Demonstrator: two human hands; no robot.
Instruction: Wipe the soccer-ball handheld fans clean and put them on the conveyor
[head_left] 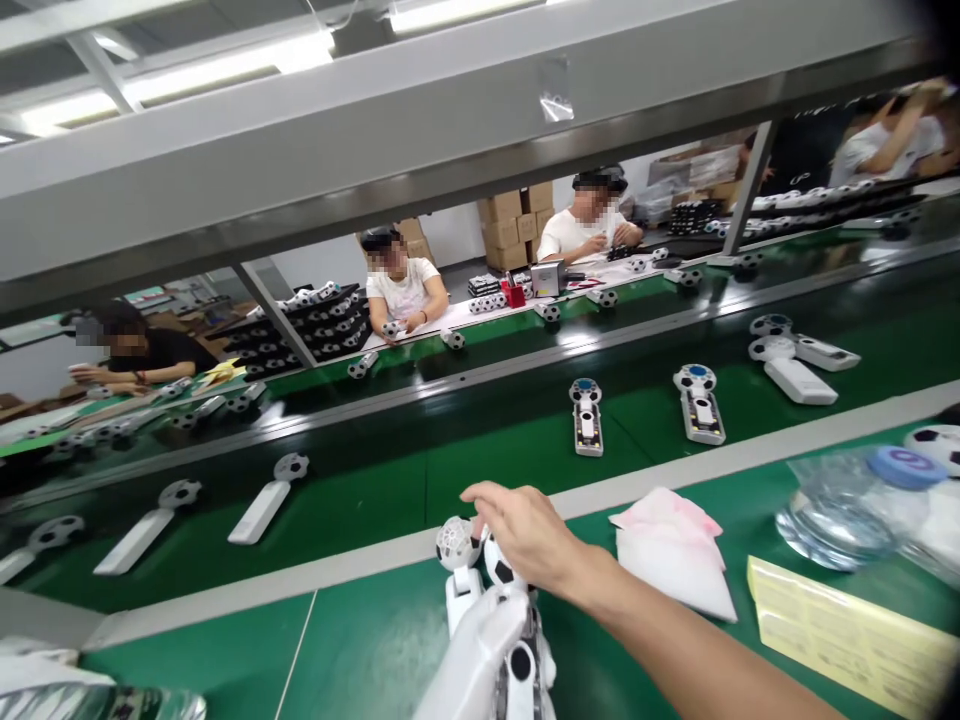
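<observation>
While I watch remotely, my right hand (521, 535) sits near six o'clock, fingers (480, 495) curled onto a white toy with soccer-ball heads (461, 598); whether they truly grip, I cannot tell.

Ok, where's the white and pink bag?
Head view: the white and pink bag lies on the green bench, right of the right hand, beside the yellow sheet.

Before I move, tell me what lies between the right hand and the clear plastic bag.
A white plastic bag with pink edging lies on the green mat between the right hand and the clear plastic bag, in the head view.
</observation>
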